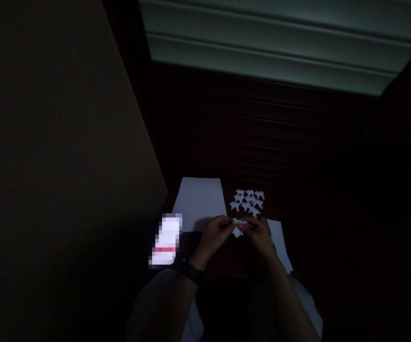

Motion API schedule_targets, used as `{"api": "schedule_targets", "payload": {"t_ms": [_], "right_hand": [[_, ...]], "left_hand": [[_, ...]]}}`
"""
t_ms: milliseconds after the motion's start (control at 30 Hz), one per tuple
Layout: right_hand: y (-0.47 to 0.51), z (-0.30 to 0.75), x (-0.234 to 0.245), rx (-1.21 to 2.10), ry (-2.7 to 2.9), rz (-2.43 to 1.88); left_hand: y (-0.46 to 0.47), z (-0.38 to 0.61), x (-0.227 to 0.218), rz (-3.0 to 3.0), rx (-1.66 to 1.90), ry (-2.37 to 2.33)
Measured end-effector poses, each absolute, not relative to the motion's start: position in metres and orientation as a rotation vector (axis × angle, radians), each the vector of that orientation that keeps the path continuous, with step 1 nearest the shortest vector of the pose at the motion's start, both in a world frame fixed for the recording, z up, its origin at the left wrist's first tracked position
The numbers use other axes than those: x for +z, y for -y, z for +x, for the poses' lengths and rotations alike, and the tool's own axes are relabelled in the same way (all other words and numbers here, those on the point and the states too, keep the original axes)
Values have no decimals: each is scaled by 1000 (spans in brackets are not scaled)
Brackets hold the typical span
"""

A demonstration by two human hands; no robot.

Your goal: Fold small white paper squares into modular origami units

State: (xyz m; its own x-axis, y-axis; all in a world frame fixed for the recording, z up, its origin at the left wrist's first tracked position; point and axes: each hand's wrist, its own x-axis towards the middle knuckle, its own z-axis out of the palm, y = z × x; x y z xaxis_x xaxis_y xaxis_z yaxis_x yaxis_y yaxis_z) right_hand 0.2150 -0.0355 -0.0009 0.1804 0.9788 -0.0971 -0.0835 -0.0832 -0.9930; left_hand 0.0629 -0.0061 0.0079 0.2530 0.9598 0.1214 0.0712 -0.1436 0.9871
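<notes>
Both of my hands meet over the dark table, fingertips pinched on a small piece of folded white paper (237, 232). My left hand (215, 233), with a dark watch (192, 273) on its wrist, grips the paper from the left. My right hand (258, 234) pinches it from the right, close to the left fingertips. The fingers cover part of the paper, and its exact shape is hard to make out in the dim light. Just beyond the hands lie several small folded white paper figures (249, 200) in loose rows.
A stack of white paper (201, 202) lies to the left, beyond my left hand. A narrower white sheet (279, 242) rests at the right edge. A bright, pixelated screen-like object (166, 241) sits at the left. Light-coloured slats (280, 42) are at the top; a wall (49, 118) stands left.
</notes>
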Motion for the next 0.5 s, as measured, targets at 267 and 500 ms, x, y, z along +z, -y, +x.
{"api": "schedule_targets", "payload": {"t_ms": [267, 500], "right_hand": [[34, 217, 4, 889, 1191, -1296], [36, 222, 9, 717, 1295, -1323]], "left_hand": [[10, 62, 16, 1482, 952, -965], [11, 65, 11, 1502, 1070, -1005]]}}
